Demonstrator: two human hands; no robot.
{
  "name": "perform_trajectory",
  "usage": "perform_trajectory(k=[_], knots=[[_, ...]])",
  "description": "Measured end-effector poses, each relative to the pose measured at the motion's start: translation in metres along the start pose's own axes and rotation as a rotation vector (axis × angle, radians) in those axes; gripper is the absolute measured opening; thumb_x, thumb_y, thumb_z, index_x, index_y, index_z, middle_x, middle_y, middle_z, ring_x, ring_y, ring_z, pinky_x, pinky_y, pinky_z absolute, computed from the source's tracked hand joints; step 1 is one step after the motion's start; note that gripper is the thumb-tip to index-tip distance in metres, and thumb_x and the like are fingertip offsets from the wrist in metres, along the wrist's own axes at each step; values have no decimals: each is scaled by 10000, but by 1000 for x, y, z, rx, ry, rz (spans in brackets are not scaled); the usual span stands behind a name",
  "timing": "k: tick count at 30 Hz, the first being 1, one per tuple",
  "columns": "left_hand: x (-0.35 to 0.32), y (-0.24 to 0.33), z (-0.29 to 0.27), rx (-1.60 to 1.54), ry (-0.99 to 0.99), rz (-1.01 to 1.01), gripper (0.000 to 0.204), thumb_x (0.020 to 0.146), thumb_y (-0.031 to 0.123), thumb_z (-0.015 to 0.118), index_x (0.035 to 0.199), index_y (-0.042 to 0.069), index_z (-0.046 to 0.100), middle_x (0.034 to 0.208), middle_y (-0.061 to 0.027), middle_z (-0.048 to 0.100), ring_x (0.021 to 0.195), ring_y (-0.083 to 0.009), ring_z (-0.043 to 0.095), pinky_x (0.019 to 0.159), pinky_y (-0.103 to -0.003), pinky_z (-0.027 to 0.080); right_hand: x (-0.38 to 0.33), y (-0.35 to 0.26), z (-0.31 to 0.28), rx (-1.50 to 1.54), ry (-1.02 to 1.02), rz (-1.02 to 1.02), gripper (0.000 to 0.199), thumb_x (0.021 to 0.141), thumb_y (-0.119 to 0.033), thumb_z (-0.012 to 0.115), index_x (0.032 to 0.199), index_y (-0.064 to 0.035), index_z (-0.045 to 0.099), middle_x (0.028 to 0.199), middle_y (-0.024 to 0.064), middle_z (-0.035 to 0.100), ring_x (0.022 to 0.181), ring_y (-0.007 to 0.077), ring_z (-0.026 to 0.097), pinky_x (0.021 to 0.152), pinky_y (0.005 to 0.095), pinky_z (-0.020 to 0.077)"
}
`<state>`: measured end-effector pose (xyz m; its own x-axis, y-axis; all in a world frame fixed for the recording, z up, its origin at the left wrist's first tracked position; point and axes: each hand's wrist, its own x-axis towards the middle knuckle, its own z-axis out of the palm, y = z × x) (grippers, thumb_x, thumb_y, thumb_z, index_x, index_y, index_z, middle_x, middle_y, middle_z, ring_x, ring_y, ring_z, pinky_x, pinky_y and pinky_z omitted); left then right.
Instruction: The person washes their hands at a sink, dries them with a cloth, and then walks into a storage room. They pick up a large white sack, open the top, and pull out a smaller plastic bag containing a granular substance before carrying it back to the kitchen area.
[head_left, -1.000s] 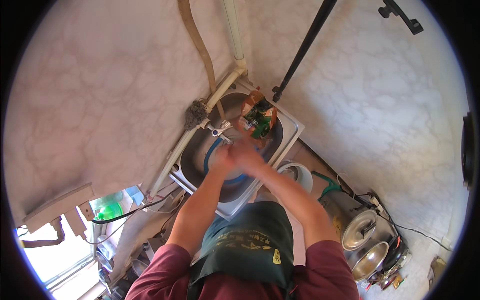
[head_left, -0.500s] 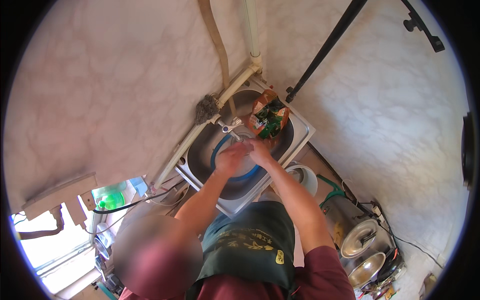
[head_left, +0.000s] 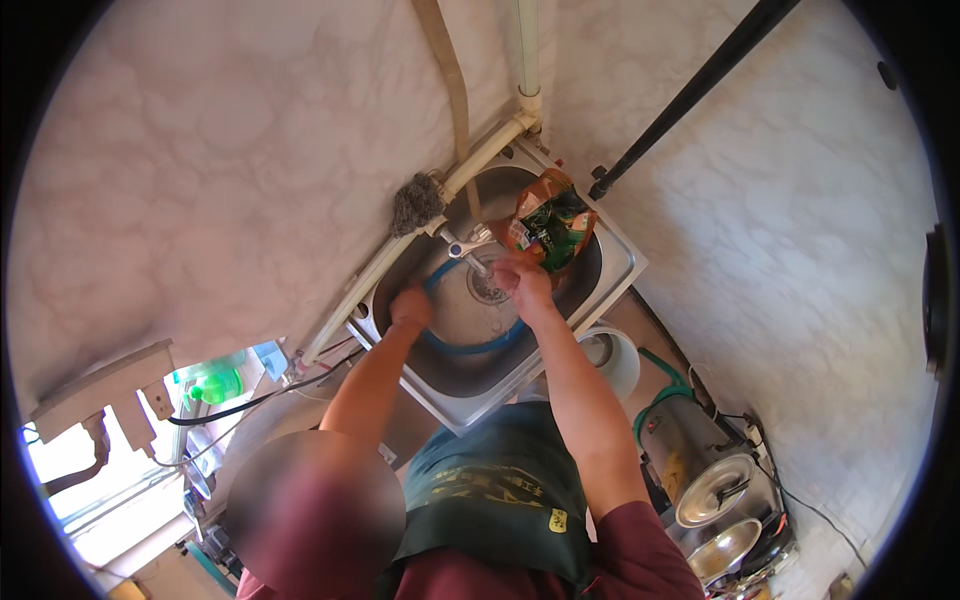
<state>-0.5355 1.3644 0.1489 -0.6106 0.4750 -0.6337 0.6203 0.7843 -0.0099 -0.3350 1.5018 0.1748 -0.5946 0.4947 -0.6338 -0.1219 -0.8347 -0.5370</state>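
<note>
A steel sink [head_left: 455, 412] stands in the corner, with a round blue rim [head_left: 475, 349] inside it; I cannot tell whether it belongs to a basin or a hose. My left hand [head_left: 410, 307] is at the left side of this rim, fingers bent and partly hidden. Close by the spout of the metal faucet [head_left: 466, 252], my right hand [head_left: 527, 281] is closed, its fingers curled together over the round drain [head_left: 488, 287]. What it holds, if anything, does not show. An orange and green plastic bag [head_left: 553, 226] lies crumpled in the sink just beyond my right hand.
A grey scouring pad [head_left: 417, 204] hangs at the pipe behind the faucet. To the right stand a white bucket [head_left: 622, 362], a green hose [head_left: 660, 400] and a pot lid [head_left: 716, 492]. A black pole [head_left: 690, 95] leans at the back right. A green bottle [head_left: 217, 385] is far left.
My hands, together under the faucet before, are now apart. The left has moved left to the blue rim; the right has stayed near the spout. The drain now shows more.
</note>
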Motion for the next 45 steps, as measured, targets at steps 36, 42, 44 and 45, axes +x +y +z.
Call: perform_trajectory(k=[36, 42, 44, 45], knots=[[-4, 31, 33, -1068, -837, -21, 278, 825, 77, 574, 1076, -35, 615, 1086, -180, 641, 1048, -272, 611, 895, -383, 501, -12, -14, -13, -22, 57, 128, 240, 886, -60, 544, 1110, 25, 558, 1021, 145, 608, 907, 288, 634, 803, 379, 545], [-33, 74, 67, -1598, -721, 309, 277, 892, 46, 470, 1136, -31, 577, 1086, -174, 641, 1003, -279, 634, 906, -381, 505, -18, -13, -18, -21, 51, 101, 229, 885, -58, 548, 1098, 27, 558, 1017, 152, 613, 903, 292, 634, 802, 383, 547], [-35, 75, 52, -1370, -683, 83, 290, 894, 48, 469, 1163, -15, 558, 1141, -167, 618, 1074, -268, 599, 955, -386, 469, -15, -18, -25, 34, 10, 105, 221, 882, -53, 554, 1086, 31, 557, 1020, 163, 620, 904, 297, 637, 798, 378, 552], [-37, 75, 46, -1252, -656, -26, 297, 895, 49, 468, 1176, -7, 549, 1168, -164, 606, 1109, -263, 582, 979, -389, 451, -16, -17, -24, 22, 5, 127, 221, 882, -55, 556, 1083, 35, 556, 1028, 171, 622, 909, 299, 639, 802, 380, 552]])
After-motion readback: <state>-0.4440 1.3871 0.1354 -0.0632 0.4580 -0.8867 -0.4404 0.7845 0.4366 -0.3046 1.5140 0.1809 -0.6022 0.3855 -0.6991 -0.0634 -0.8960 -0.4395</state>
